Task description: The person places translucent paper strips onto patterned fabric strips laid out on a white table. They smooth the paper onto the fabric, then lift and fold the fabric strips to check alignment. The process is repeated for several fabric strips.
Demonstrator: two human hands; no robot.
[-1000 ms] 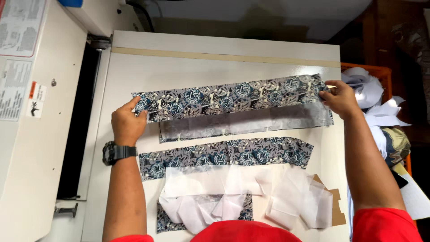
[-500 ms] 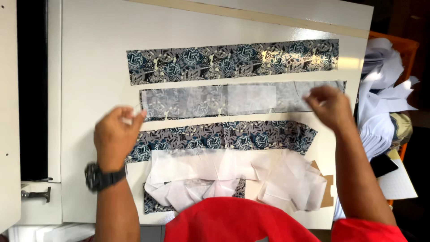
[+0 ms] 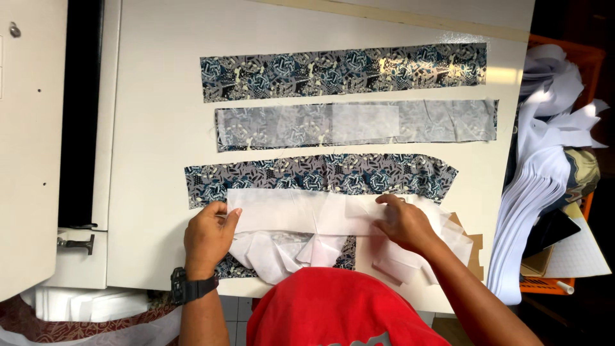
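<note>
Nearby, patterned strips (image 3: pixel 343 74) flank white interfacing (image 3: pixel 301 211).
</note>
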